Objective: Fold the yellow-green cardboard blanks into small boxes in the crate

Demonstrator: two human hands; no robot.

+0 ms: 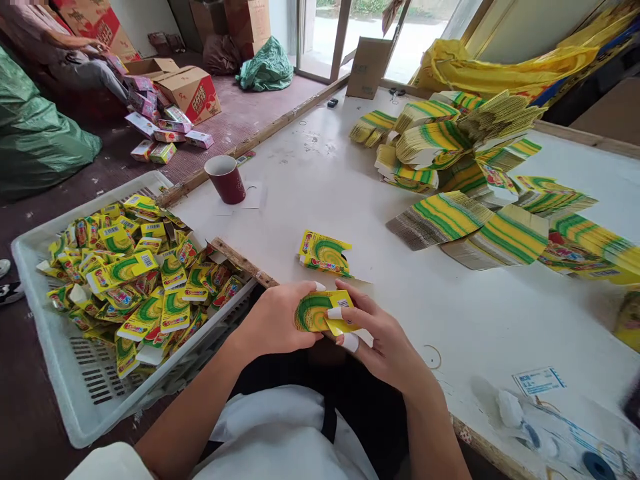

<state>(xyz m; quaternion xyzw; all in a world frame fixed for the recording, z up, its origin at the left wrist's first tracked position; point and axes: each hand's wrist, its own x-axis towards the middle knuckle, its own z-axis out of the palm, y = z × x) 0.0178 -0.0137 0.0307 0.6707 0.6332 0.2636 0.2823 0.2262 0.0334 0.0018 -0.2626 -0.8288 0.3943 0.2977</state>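
Note:
Between my two hands, at the table's near edge, is a small yellow-and-green printed carton (pixel 313 312). My left hand (pixel 277 317) grips its left end, with the thumb along the top edge. The fingers of my right hand (pixel 377 330) press on its right end by the barcode; white tape or covers wrap several fingertips. Just beyond my hands another yellow carton (pixel 325 253) lies on the white table (pixel 280 213), its right end cut out in shape. To my left, a white plastic basket (pixel 75 393) is heaped with similar yellow cartons (pixel 125 270).
Bundles of flat cartons (pixel 440 220) spread over the table's right side. A maroon cup (pixel 226 180) stands near the left edge. A plastic bag with tape (pixel 560 427) lies at the near right. Beyond, a seated person (pixel 75 57) handles boxes beside a cardboard box (pixel 190 93).

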